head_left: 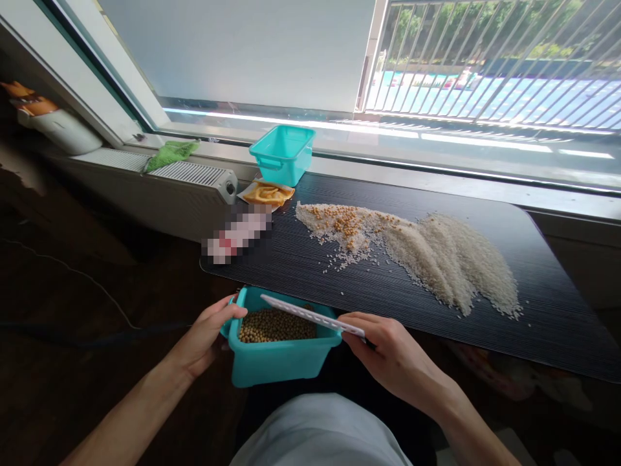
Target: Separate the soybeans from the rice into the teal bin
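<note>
A turquoise plastic bin [281,362] is held just off the table's near edge, above my lap. Small round tan beans or peas [276,325] cover its bottom. My left hand [213,333] grips the bin's left end, thumb over the rim. Closed at the right end, my right hand [383,346] pinches a thin white perforated strip [310,315], which slants across the bin's opening above the beans. Whether the right fingers also hold the bin is hidden. On the dark table lies a long heap of white rice-like grains [436,252], with orange-yellow round beans [347,222] over its left part.
A second turquoise bin [284,155] stands at the table's back left corner, behind a packet with a yellow-orange picture [266,193]. A blurred-out item [237,236] lies at the left edge. A green cloth [172,154] rests on the radiator [194,175]. The window borders the back.
</note>
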The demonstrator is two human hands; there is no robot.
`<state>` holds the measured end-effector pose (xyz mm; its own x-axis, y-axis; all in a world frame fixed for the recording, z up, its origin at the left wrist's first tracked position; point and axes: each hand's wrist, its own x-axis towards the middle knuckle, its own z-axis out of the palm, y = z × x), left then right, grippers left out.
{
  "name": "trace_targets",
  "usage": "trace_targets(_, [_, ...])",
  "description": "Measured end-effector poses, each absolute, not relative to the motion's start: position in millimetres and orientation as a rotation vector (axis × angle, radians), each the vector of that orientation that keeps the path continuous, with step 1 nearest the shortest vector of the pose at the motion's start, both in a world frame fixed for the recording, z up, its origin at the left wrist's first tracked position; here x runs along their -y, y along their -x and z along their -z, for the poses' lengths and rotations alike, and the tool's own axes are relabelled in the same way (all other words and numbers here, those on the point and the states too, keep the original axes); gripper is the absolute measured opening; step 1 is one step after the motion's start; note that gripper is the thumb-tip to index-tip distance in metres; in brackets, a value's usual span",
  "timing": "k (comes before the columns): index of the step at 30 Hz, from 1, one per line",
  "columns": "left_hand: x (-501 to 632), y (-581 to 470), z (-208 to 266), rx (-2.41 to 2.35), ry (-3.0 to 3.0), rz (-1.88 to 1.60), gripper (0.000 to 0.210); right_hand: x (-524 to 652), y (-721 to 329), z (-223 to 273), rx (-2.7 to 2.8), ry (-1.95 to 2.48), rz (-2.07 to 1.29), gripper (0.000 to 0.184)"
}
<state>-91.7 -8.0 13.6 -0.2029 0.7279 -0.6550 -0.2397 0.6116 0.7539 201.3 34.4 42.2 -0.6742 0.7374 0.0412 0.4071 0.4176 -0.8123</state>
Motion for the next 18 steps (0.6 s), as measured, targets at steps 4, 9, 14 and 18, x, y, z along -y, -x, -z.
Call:
trace_targets(4, [10, 85, -12, -1.53, -0.424, -0.918, 0.039, -33, -218, -32, 2.149, 1.093, -0.913, 0.028])
trace_targets(9, [9, 58, -7, -1.505, -0.399, -0.867, 0.044, -44, -246, -13, 2.079, 1.273, -0.655, 0.028])
trace_targets(14, [8, 39, 4, -1.459, -0.419, -0.836, 0.033, -61, -281, -3, 1.939, 1.505, -0.413, 0.027])
trace_targets(18, [7, 30, 4, -1.447, -0.419, -0.81, 0.029, -75, -306, -5, 1.851, 1.699, -0.266, 0.028])
